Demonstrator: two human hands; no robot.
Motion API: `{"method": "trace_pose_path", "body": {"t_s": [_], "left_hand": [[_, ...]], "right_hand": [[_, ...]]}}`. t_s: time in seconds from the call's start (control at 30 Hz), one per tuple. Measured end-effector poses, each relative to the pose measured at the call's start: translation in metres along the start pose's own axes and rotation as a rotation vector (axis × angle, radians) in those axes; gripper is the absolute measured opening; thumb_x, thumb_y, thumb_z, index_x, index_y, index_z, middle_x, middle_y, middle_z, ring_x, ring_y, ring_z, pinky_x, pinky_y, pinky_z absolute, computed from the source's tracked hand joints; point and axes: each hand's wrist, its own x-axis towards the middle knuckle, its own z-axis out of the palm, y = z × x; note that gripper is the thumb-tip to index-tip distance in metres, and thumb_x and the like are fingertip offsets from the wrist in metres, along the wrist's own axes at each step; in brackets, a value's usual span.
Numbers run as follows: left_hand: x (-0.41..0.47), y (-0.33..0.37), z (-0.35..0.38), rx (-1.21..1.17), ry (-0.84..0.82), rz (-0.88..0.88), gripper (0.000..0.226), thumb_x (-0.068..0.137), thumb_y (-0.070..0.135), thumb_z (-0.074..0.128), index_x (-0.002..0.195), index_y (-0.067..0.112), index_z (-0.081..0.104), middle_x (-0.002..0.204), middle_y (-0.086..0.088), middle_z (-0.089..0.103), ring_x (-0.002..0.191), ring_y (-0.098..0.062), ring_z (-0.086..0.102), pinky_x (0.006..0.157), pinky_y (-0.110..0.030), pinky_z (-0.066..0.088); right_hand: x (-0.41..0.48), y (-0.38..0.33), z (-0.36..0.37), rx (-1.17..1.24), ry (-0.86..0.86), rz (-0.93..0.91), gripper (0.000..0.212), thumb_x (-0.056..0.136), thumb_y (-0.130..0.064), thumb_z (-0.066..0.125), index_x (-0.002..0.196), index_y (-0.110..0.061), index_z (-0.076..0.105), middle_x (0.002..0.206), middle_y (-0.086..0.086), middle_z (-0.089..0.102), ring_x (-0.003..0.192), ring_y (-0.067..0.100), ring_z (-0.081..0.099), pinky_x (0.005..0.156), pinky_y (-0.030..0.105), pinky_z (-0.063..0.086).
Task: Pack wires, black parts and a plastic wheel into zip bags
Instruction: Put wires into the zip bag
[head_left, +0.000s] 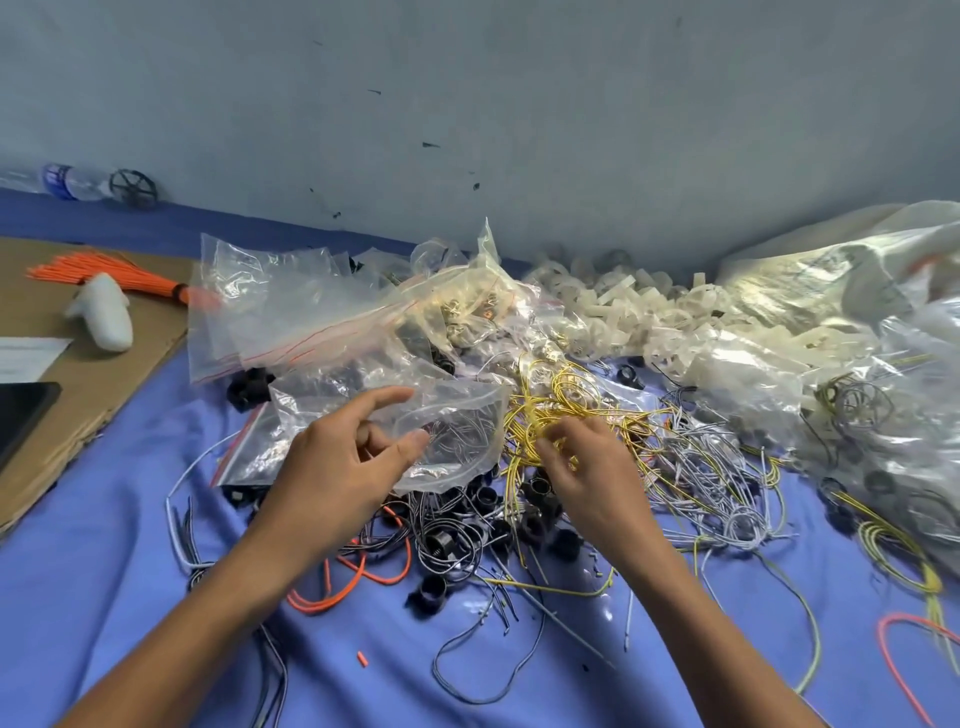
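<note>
My left hand (343, 457) holds a clear zip bag (447, 426) by its open edge, thumb on the plastic and index finger stretched out; thin wires show inside it. My right hand (587, 467) has its fingers curled into a bundle of yellow wires (561, 400) just right of the bag. Black plastic parts (447, 545) lie among grey and black wires below both hands. A heap of whitish plastic wheels (623, 312) lies behind, along the wall.
Empty zip bags (291, 306) pile up at the back left. Large plastic sacks (857, 291) fill the right side. Cardboard (104, 374) at left carries an orange wire bundle (104, 275) and a white controller (106, 317). Loose orange wire (353, 582) lies on the blue cloth (104, 561).
</note>
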Motion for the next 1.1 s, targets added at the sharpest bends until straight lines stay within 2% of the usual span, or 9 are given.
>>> {"method": "trace_pose_path", "body": {"t_s": [0.07, 0.2, 0.3, 0.5, 0.63, 0.77, 0.9, 1.0, 1.1], "left_hand": [[0.000, 0.000, 0.000, -0.019, 0.002, -0.008, 0.036, 0.088, 0.043, 0.069, 0.122, 0.044, 0.058, 0.058, 0.000, 0.058, 0.050, -0.004, 0.048, 0.058, -0.029, 0.044], [0.001, 0.000, 0.004, -0.027, 0.017, -0.011, 0.037, 0.089, 0.040, 0.070, 0.124, 0.041, 0.058, 0.054, 0.002, 0.054, 0.049, -0.004, 0.047, 0.060, -0.032, 0.044], [0.000, -0.001, 0.006, 0.031, 0.043, 0.004, 0.040, 0.088, 0.041, 0.069, 0.126, 0.041, 0.055, 0.054, 0.009, 0.055, 0.049, -0.002, 0.048, 0.062, -0.030, 0.042], [-0.002, 0.001, 0.006, 0.121, 0.069, 0.034, 0.032, 0.091, 0.042, 0.066, 0.120, 0.043, 0.054, 0.057, 0.007, 0.057, 0.051, -0.005, 0.051, 0.061, -0.031, 0.042], [-0.004, 0.007, 0.008, 0.123, 0.071, 0.027, 0.029, 0.091, 0.042, 0.064, 0.119, 0.041, 0.057, 0.057, 0.009, 0.055, 0.050, -0.006, 0.049, 0.058, -0.031, 0.041], [-0.009, 0.013, 0.010, 0.229, 0.043, 0.070, 0.032, 0.093, 0.040, 0.062, 0.124, 0.040, 0.059, 0.066, 0.015, 0.056, 0.056, -0.006, 0.052, 0.056, -0.030, 0.041], [-0.015, 0.017, 0.017, 0.316, -0.035, 0.132, 0.033, 0.095, 0.036, 0.060, 0.128, 0.040, 0.062, 0.066, 0.015, 0.056, 0.060, -0.007, 0.052, 0.061, -0.029, 0.042], [-0.017, 0.017, 0.018, 0.318, -0.052, 0.138, 0.033, 0.097, 0.033, 0.059, 0.130, 0.039, 0.062, 0.069, 0.003, 0.060, 0.069, -0.020, 0.055, 0.058, -0.024, 0.038], [-0.017, 0.019, 0.015, 0.263, -0.054, 0.137, 0.028, 0.099, 0.034, 0.055, 0.126, 0.038, 0.063, 0.069, 0.015, 0.060, 0.078, -0.011, 0.055, 0.056, -0.015, 0.036]], "right_hand": [[-0.004, -0.002, -0.017, 0.255, 0.143, 0.063, 0.007, 0.095, -0.032, 0.061, 0.096, -0.029, 0.068, 0.095, -0.006, 0.055, 0.078, 0.000, 0.056, 0.067, 0.011, 0.041], [-0.015, -0.013, -0.045, 0.604, 0.252, 0.103, 0.012, 0.096, -0.027, 0.062, 0.098, -0.026, 0.074, 0.085, -0.006, 0.064, 0.073, 0.010, 0.058, 0.067, 0.023, 0.046], [-0.023, -0.024, -0.060, 0.796, 0.256, 0.116, 0.015, 0.097, -0.025, 0.060, 0.099, -0.022, 0.074, 0.071, -0.005, 0.058, 0.062, 0.014, 0.050, 0.055, 0.019, 0.045], [-0.030, -0.035, -0.072, 1.000, 0.117, 0.146, 0.022, 0.093, -0.029, 0.057, 0.097, -0.015, 0.074, 0.076, 0.004, 0.058, 0.059, 0.017, 0.048, 0.051, 0.023, 0.042], [-0.028, -0.040, -0.063, 0.695, -0.203, 0.102, 0.021, 0.092, -0.032, 0.057, 0.087, -0.017, 0.071, 0.071, 0.014, 0.059, 0.058, 0.014, 0.049, 0.050, 0.029, 0.039], [-0.015, -0.050, -0.043, 0.256, -0.355, 0.030, 0.025, 0.093, -0.031, 0.058, 0.078, -0.014, 0.069, 0.059, 0.003, 0.059, 0.049, 0.008, 0.047, 0.050, 0.029, 0.037], [-0.008, -0.070, -0.016, 0.610, -0.315, 0.159, 0.027, 0.096, -0.023, 0.058, 0.079, -0.006, 0.070, 0.062, 0.006, 0.066, 0.044, 0.015, 0.055, 0.042, 0.027, 0.043], [-0.005, -0.085, 0.007, 1.053, -0.357, 0.409, 0.016, 0.097, -0.005, 0.053, 0.091, 0.005, 0.066, 0.074, 0.012, 0.065, 0.058, 0.015, 0.063, 0.061, 0.030, 0.056], [-0.004, -0.088, 0.018, 1.319, -0.439, 0.489, 0.012, 0.093, 0.001, 0.055, 0.101, 0.006, 0.062, 0.087, 0.018, 0.067, 0.071, 0.020, 0.068, 0.068, 0.034, 0.055]]}}
